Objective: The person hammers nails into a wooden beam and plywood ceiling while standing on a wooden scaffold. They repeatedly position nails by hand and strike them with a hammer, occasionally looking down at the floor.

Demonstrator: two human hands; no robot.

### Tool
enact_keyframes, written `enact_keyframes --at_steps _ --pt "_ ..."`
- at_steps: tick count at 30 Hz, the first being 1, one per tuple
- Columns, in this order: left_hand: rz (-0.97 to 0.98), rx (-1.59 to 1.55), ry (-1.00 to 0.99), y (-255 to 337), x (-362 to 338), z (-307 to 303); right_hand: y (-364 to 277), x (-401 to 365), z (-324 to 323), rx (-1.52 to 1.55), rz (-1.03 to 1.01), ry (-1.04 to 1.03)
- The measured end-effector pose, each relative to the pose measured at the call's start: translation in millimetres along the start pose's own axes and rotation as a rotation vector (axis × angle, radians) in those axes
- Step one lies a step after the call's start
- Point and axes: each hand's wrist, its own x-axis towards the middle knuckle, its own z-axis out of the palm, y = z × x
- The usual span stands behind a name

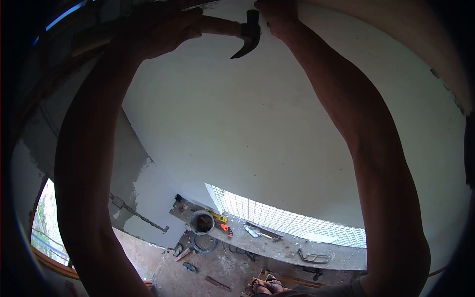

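Raised near the top of the view, my left hand [166,32] is closed around the wooden handle of a claw hammer [250,32]. The hammer's dark head points right, with its curved claw hanging downward. Just right of the head is my right hand [282,17], up against the white wall [237,114]. Its fingers are bent and pressed together, partly cut off by the top edge. Deep shadow hides whatever they pinch. Both arms reach up from the bottom of the view.
Below, a ledge [292,247] holds a bucket [202,222], yellow spirit level [217,217], orange-handled tool [225,228], trowel [253,230] and hacksaw frame [313,257]. Wire mesh [287,215] covers an opening. My sandalled feet [267,285] stand on wooden boards above a littered floor [203,277].
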Motion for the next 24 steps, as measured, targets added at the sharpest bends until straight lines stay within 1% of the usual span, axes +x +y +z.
enact_keyframes --at_steps 1,2,3,4,5,7,9,10,11,13,14,17,20,23,24 --pt "-0.015 0.014 -0.041 1.1 4.3 -4.2 -9.9 -6.0 -13.1 -0.178 -0.088 0.025" --pt "0.02 0.017 -0.011 -1.1 4.7 -3.1 -18.2 -12.8 -27.6 0.096 0.115 -0.031" --pt "0.053 0.019 0.02 -4.5 4.2 -1.0 -44.7 -28.9 -65.3 0.368 0.316 -0.086" --pt "0.084 0.022 0.053 -6.9 4.5 0.6 -59.5 -37.0 -86.1 0.64 0.513 -0.139" --pt "0.078 0.035 0.048 -7.3 5.5 1.5 -50.8 -31.9 -74.4 0.525 0.391 -0.115" --pt "0.066 0.064 0.04 -7.9 7.4 3.0 -17.1 -11.8 -27.1 0.295 0.149 -0.061" --pt "0.016 0.112 0.007 -1.3 8.0 4.0 7.2 0.3 13.7 0.106 -0.034 0.048" --pt "-0.011 0.137 -0.006 2.9 9.3 2.0 7.7 1.5 15.6 0.008 -0.126 0.104" --pt "-0.024 0.125 -0.062 7.1 9.0 -0.7 9.1 5.6 15.2 0.148 -0.021 0.03" --pt "-0.054 0.1 -0.172 13.6 7.7 -6.6 0.5 2.2 0.3 0.261 0.093 -0.026" --pt "0.033 0.042 -0.139 4.2 5.8 0.5 -2.6 0.3 -5.7 0.281 0.114 -0.032" --pt "-0.015 -0.005 0.119 -8.7 3.4 24.3 -7.5 0.4 -10.8 0.313 0.136 -0.036" --pt "-0.014 0.081 0.017 -1.7 2.5 13.5 -8.2 1.2 -12.9 0.334 0.149 -0.032" --pt "0.041 0.145 0.015 -9.4 5.9 18.5 -9.9 0.6 -13.6 0.347 0.146 -0.021" --pt "0.049 0.108 0.041 -13.0 6.0 20.1 -10.6 0.2 -14.6 0.356 0.144 -0.018"
